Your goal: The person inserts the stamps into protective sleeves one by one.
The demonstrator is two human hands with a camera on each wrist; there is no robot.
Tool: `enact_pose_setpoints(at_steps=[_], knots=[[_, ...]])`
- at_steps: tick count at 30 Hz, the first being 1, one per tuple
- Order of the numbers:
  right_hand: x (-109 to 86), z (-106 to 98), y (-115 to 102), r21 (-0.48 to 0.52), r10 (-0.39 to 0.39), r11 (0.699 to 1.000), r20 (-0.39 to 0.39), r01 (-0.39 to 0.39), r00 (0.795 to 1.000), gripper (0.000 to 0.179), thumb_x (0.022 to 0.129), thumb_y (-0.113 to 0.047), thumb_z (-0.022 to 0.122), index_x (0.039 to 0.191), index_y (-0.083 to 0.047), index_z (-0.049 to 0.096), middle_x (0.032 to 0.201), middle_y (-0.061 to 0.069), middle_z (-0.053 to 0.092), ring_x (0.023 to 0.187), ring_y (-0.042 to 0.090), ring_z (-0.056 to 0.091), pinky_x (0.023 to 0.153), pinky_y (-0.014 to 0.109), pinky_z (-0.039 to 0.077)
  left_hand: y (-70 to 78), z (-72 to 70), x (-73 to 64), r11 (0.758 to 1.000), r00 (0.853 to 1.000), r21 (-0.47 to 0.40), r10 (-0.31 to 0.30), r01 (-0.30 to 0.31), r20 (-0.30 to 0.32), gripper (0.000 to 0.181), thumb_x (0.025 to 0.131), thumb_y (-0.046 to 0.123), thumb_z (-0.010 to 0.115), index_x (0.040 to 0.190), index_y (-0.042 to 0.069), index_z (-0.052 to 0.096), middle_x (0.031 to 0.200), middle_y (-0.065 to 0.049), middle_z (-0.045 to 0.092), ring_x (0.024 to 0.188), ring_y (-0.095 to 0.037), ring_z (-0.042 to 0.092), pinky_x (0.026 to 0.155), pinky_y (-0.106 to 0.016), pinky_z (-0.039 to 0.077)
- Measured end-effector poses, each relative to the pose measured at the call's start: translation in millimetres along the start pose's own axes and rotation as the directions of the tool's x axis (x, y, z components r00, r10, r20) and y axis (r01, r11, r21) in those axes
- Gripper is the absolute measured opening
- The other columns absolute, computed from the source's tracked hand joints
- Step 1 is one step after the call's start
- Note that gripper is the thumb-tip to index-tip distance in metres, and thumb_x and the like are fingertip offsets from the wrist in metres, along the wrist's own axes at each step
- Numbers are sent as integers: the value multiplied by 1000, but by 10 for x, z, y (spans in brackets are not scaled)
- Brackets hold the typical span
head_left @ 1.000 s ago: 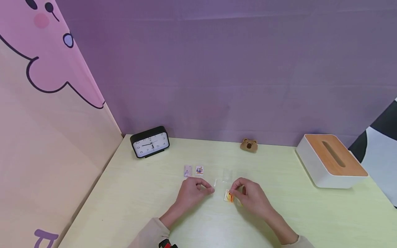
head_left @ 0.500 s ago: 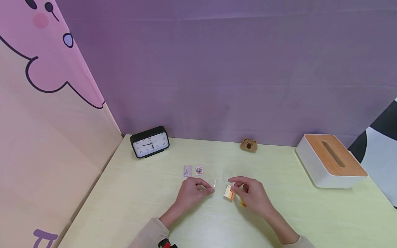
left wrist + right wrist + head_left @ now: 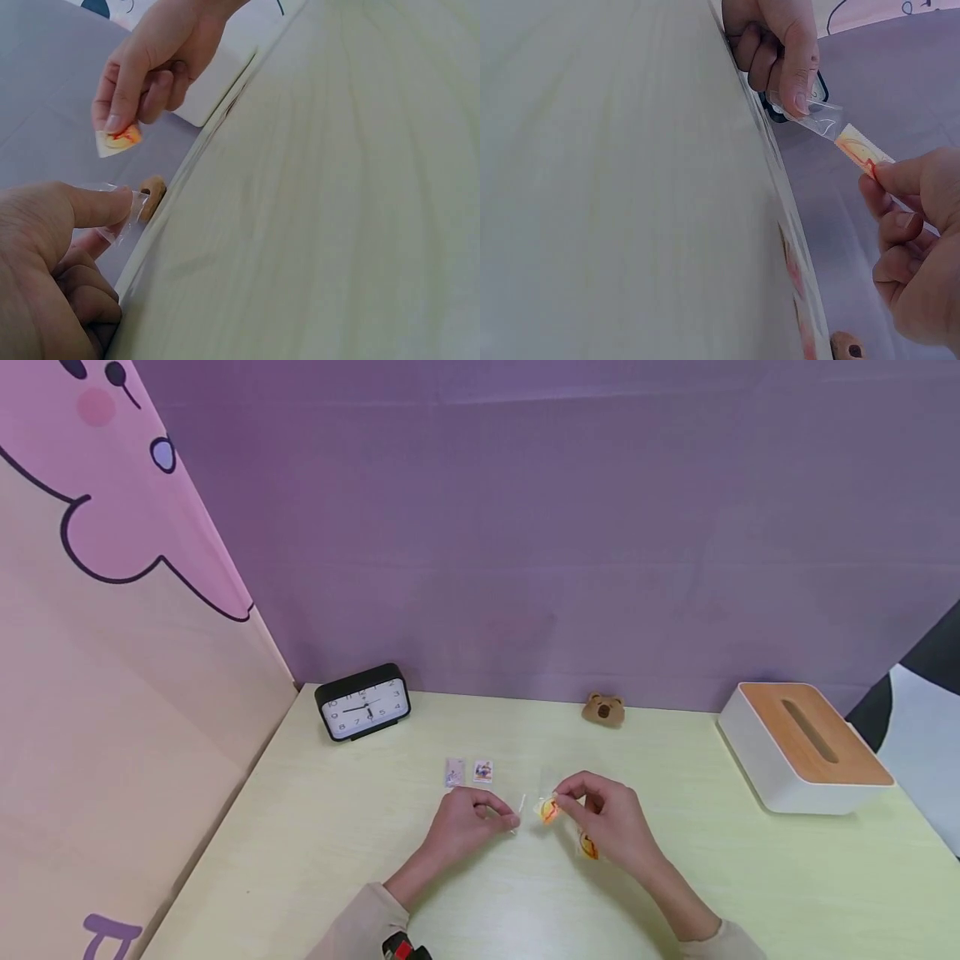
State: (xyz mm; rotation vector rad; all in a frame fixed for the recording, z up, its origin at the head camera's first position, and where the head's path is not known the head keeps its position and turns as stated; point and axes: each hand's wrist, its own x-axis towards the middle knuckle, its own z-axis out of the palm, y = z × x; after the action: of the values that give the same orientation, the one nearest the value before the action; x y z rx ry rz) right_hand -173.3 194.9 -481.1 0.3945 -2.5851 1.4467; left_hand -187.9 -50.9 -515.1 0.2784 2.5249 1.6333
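Note:
My left hand [image 3: 467, 823] pinches a small clear plastic sleeve [image 3: 821, 120] between thumb and index finger. My right hand [image 3: 611, 828] pinches a small stamp-like card [image 3: 549, 811] with a yellow and red picture; its zigzag edge shows in the right wrist view. In that view the card's near end comes right up to the sleeve's open-looking end. A second yellow and red card [image 3: 588, 845] lies on the table beneath the right hand, partly hidden by it. Beyond the left hand lie a lilac card [image 3: 454, 772] and a white-bordered picture card [image 3: 483, 771].
Another clear sleeve [image 3: 548, 778], faint against the table, lies behind the right hand. Along the back stand a black alarm clock [image 3: 364, 703] and a brown bear-head ornament [image 3: 603, 710]. A white tissue box [image 3: 806, 752] with a wooden lid is at the right.
The right hand has raised the card from the table and moved it slightly away from the body, closer to the sleeve. The left hand has stayed nearly still.

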Motion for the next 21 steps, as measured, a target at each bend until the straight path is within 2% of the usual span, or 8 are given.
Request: enact_pose_setpoints(at_steps=[7,14,21], knots=[[100,37,-87,33,28,999,-28,-27,999,10,100,-4,82,103,-13,80,93,2,72,59,11,44,51,25,36,-10,-11,-4,1000,1000,2,16,-16,19,7,92,21,92,89,17,87,56,11,35,55,-9,31,52,-24,23],[186,117,-104,55,-33,998,-49,36,998,9,98,-4,84,103,-12,81,93,2,71,63,12,47,57,23,38,-22,-8,-1,1000,999,6,28,-28,26,7,92,22,91,88,17,87,56,11,36,55,-7,31,53,-24,24],[216,168,-118,52,-50,997,-48,53,998,11,98,-3,84,103,-13,81,93,1,73,64,11,47,57,23,38,-33,-10,2,1000,999,10,22,-22,28,8,92,22,92,88,18,87,56,11,36,56,-8,32,54,-24,25]])
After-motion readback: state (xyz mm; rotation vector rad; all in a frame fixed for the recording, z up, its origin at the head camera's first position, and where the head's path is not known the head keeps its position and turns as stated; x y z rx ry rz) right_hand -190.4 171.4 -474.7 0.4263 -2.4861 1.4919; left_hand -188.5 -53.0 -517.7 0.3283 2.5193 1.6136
